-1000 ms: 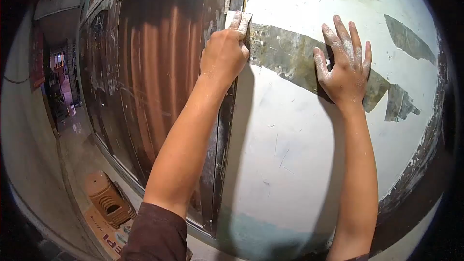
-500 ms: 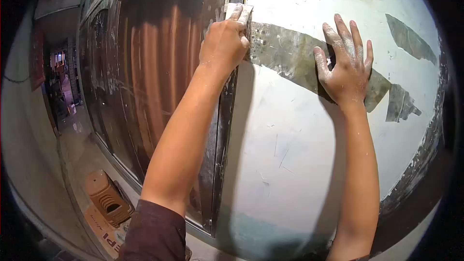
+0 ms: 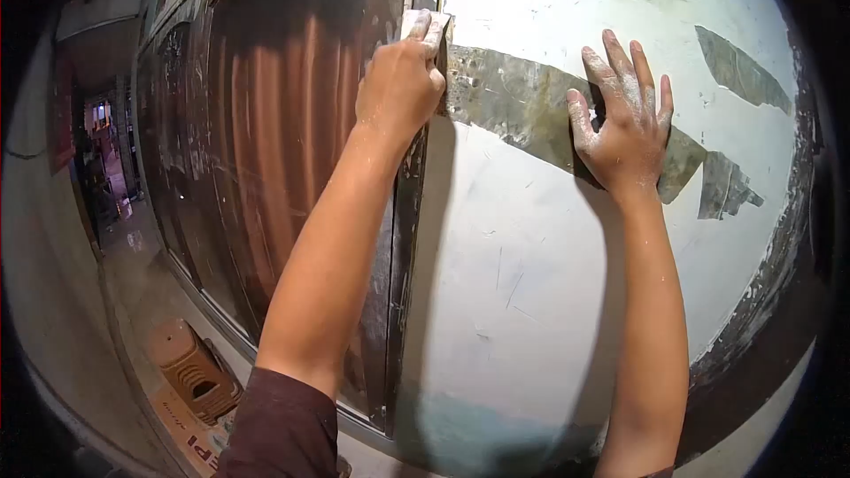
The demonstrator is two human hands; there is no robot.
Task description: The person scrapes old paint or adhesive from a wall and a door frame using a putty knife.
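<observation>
My left hand (image 3: 397, 80) is closed, with dusty fingers over a flat, pale, scraper-like tool (image 3: 408, 21) whose edge sits at the seam between the dark frame and the wall. Most of that tool hides behind the fingers. My right hand (image 3: 627, 137), powdered white, is spread on the white wall (image 3: 531, 257), holding nothing. Its palm and thumb overlap a grey-green bare band (image 3: 505, 93), where the white coat has come off with ragged edges. This band runs from the frame beside my left hand to beyond my right hand.
Left of the wall stands a dark glazed door (image 3: 266, 106) with an orange-brown curtain behind it. Further bare patches (image 3: 742, 66) mark the wall at the right. A brown plastic stool (image 3: 190, 367) and a printed carton (image 3: 181, 425) lie on the floor at lower left.
The whole view has shifted slightly, so the wall and both hands sit a little further left. My left hand has slid slightly down along the seam; my right hand stays spread on the wall.
</observation>
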